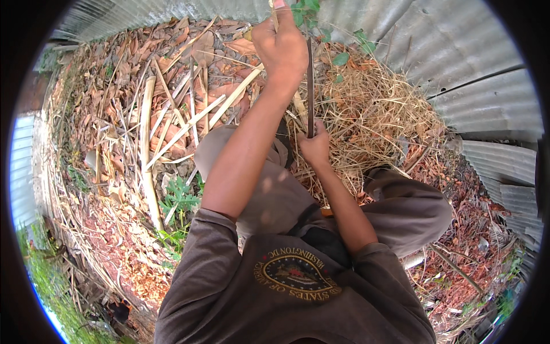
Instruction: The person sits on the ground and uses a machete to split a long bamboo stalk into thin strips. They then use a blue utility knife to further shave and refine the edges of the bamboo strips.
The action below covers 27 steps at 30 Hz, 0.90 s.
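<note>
My left hand [281, 49] is raised at the top centre, closed around a thin pale bamboo strip [275, 18] that runs up past the frame's edge. My right hand [314, 144] sits lower, over my knees, gripping the handle of a dark straight blade [310, 86] that stands upright beside the strip. The blade's edge lies close to my left wrist. I am crouched, with brown trousers [269, 189] and a brown shirt below.
Split bamboo strips [183, 123] lie scattered on dry leaves to the left. A heap of straw [372, 109] is on the right. Corrugated metal sheets [475, 74] wall the top and right. Green weeds [180, 198] grow by my left knee.
</note>
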Each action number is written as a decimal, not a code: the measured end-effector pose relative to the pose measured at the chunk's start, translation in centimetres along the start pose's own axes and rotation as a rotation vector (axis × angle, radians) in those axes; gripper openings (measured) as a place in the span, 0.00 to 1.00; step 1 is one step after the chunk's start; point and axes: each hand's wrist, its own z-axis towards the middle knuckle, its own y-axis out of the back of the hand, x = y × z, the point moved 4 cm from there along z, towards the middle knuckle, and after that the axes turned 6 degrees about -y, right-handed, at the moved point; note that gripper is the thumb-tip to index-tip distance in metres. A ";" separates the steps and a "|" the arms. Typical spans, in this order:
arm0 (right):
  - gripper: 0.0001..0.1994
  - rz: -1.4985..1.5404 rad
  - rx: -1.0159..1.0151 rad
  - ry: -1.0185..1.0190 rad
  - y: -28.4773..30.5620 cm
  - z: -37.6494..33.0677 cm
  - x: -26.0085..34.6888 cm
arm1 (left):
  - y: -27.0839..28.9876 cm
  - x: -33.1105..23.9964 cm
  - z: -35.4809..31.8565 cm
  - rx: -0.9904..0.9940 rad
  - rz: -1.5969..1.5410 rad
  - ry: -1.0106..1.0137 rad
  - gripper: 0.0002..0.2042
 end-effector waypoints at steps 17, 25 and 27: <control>0.21 -0.083 -0.042 0.069 1.1 -0.5 1.1 | 2.0 -5.1 0.0 0.044 -0.556 -0.086 0.23; 0.16 0.496 0.212 -0.643 0.8 -1.7 -9.9 | -0.3 -1.5 0.0 -0.070 -0.421 0.015 0.24; 0.15 0.620 0.294 -0.813 1.2 -2.1 -12.8 | -0.2 -0.9 -0.2 -0.035 -0.411 0.051 0.24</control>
